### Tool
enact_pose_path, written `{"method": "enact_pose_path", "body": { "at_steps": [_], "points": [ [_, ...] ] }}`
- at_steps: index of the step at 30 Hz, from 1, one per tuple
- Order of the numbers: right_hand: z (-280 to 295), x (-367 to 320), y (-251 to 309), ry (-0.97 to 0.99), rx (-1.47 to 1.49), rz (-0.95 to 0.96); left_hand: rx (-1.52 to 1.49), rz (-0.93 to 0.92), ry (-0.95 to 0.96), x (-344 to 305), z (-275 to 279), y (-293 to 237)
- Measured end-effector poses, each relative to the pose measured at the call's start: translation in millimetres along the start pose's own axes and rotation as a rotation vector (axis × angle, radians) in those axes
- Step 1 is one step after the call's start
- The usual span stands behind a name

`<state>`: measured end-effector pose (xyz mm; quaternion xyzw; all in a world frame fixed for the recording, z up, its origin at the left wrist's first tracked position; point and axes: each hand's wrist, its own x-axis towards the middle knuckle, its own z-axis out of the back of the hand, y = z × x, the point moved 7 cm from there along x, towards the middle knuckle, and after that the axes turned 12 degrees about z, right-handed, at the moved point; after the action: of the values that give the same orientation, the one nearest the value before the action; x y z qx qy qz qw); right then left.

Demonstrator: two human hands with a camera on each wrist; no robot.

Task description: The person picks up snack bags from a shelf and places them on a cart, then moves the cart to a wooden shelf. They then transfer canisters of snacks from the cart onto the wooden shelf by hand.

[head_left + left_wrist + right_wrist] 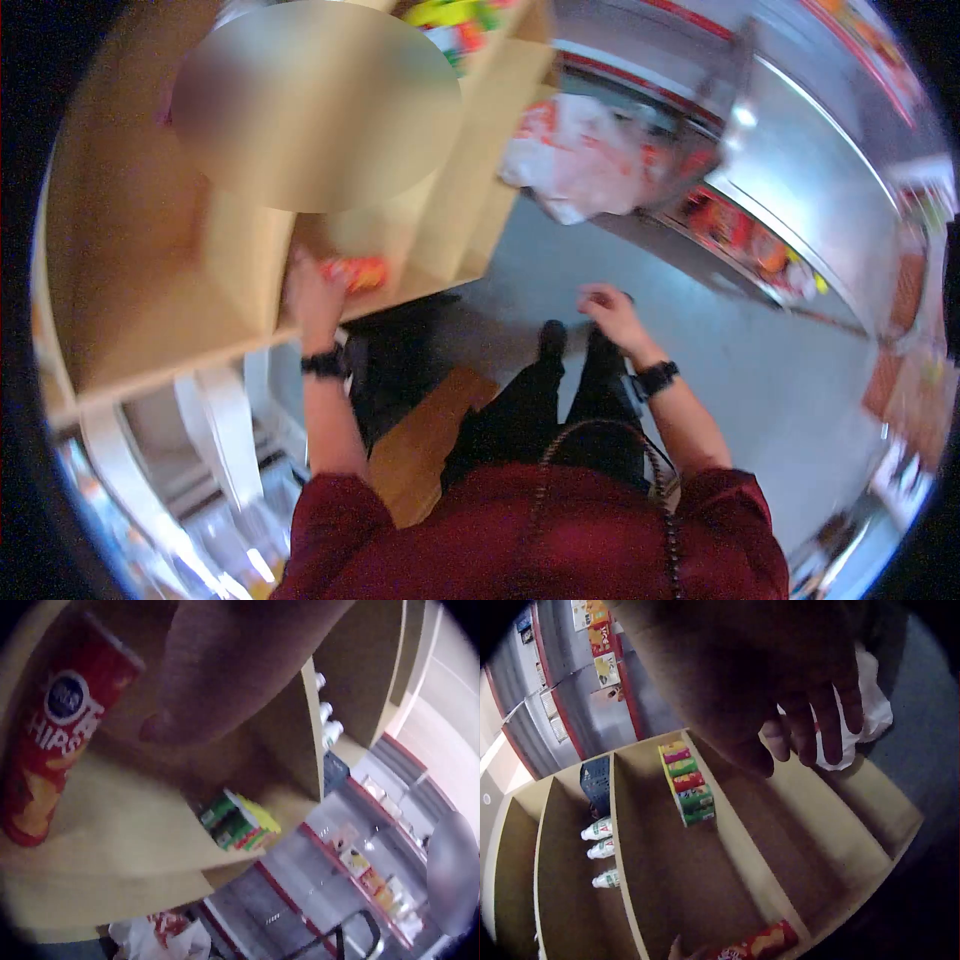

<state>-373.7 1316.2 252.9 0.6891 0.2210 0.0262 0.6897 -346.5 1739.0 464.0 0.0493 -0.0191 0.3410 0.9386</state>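
Note:
A red chips can [362, 272] stands on a board of the wooden shelf unit [170, 330], close to its front edge. My left hand [316, 298] reaches into that compartment, right by the can's upper end. In the left wrist view the printed can [64, 731] shows whole down to its base, with a straight digit [232, 675] beside its top. The right wrist view catches only part of the can along the bottom border. My right hand [612, 310] hangs in the air over the floor, fingers loosely extended, holding nothing.
Colourful snack packs [686, 784] stand in a row deeper on the same board. White bottles [602, 851] and a dark blue crate [596, 784] occupy the level above. A white plastic bag [580, 160] lies beside the unit; metal store shelving [800, 150] stands to the right.

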Motion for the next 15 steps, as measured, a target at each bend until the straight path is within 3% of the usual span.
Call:
{"method": "enact_pose_path", "body": {
  "at_steps": [2,3,6,7,9,11,12,13,15],
  "points": [
    [5,-3,-10,-0.038,-0.021,0.006,0.182,-0.250,-0.220,-36,23,-59],
    [12,-8,-12,-0.079,0.005,-0.029,0.115,-0.395,-0.248,-50,10,-77],
    [58,-31,-39,-0.204,-0.032,-0.133,-0.012,-0.724,-0.021,-103,-69,-134],
    [74,-40,-59,-0.213,-0.092,-0.202,0.075,-0.722,0.279,-125,-85,-169],
    [125,-70,-127,-0.323,-0.104,-0.304,0.068,-0.892,0.581,-187,-114,-225],
    [182,-113,-176,-0.473,-0.050,-0.503,0.177,-1.144,0.655,-247,-132,-280],
    [209,-138,-194,-0.552,0.024,-0.613,0.180,-1.167,0.659,-268,-133,-307],
    [235,-160,-217,-0.573,0.030,-0.618,0.126,-1.208,0.667,-291,-131,-336],
    [292,-188,-242,-0.529,-0.344,-0.524,0.069,-1.269,0.675,-331,-133,-390]
  ]
}}
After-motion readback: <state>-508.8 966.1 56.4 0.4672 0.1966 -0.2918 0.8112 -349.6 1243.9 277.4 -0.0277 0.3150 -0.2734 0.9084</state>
